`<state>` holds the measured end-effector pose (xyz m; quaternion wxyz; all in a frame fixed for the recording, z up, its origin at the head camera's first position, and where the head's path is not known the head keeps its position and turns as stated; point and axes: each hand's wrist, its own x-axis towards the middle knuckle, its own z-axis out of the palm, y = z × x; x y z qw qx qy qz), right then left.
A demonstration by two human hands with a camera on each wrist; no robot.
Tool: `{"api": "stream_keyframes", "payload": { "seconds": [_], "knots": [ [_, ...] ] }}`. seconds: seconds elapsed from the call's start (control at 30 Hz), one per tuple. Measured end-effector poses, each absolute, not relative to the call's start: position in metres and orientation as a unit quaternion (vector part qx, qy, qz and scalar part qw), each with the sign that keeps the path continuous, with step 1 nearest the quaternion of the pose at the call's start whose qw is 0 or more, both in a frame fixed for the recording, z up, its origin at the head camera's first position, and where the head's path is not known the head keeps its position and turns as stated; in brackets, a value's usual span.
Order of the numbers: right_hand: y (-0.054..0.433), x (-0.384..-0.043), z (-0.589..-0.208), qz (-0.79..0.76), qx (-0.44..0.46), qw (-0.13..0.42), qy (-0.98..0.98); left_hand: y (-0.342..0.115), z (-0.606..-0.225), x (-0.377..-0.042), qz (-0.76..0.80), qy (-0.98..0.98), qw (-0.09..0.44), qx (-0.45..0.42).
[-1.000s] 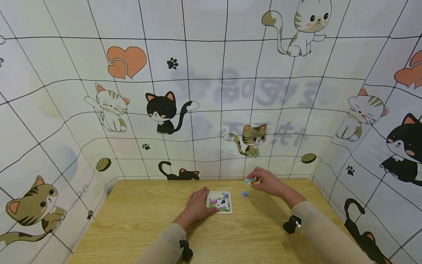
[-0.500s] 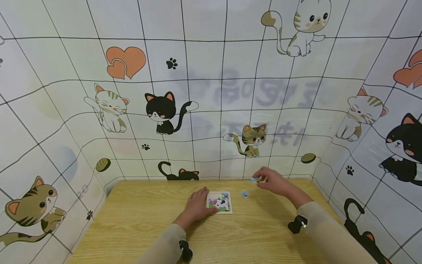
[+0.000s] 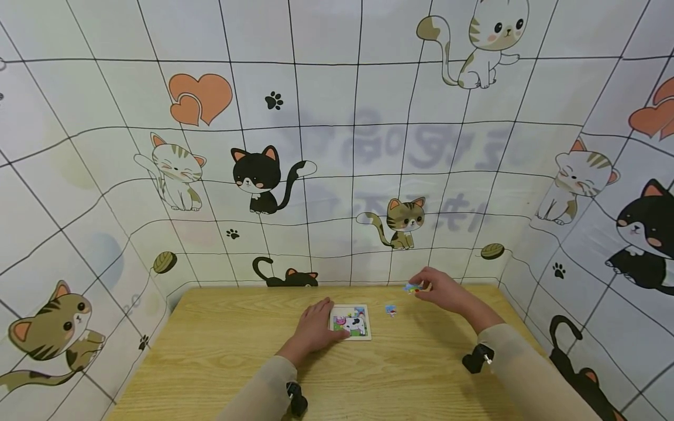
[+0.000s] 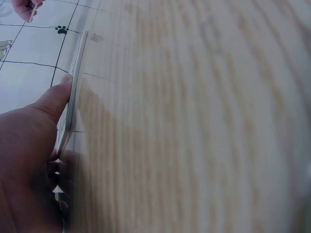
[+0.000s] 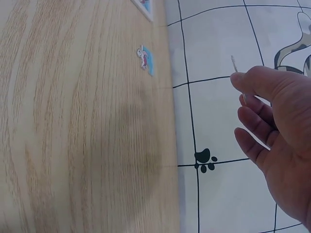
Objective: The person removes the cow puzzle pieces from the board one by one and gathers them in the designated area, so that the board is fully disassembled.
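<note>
Puzzle piece (image 3: 412, 289) probably wants light pressure in my right hand's (image 3: 442, 291) narrow pinch while my left hand (image 3: 315, 328) grips the puzzle tray (image 3: 343, 309).

The left hand (image 4: 29, 141) holds a thin board (image 4: 72, 101) edge-on to view on the bench (image 4: 184, 121), thumb resting on it; top left, the right hand (image 4: 23, 8) pinches a thin piece (image 4: 33, 13).

Yellowish wood grain on table (image 3: 221, 356); black grid, orange hearts (image 3: 210, 96), black or brown-striped cats (image 3: 256, 171) on white wall (image 3: 326, 93). White border, black-and-white cow (image 3: 358, 325) on puzzle (image 3: 350, 321). Blue with red on loose piece (image 3: 391, 310) and held piece (image 3: 411, 289). Beige on sleeves (image 3: 263, 386).
</note>
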<state>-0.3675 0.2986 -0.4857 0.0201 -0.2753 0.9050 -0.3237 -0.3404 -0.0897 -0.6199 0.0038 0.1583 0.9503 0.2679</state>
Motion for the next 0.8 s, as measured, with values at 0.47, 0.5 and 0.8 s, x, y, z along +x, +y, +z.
{"api": "stream_keyframes", "payload": {
  "seconds": [0.47,0.5,0.8],
  "knots": [
    [0.302,-0.372,-0.510,-0.330,-0.257,0.016,0.908,-0.088,-0.611,-0.333,0.270,0.950,-0.005,0.159],
    [0.302,-0.373,-0.513,-0.330,-0.256,0.013,0.909,-0.088,-0.609,-0.332,0.270,0.950,-0.002,0.158],
    [0.302,-0.371,-0.537,-0.333,-0.250,0.008,0.909,-0.089,-0.606,-0.332,0.276,0.948,0.018,0.159]
  ]
}}
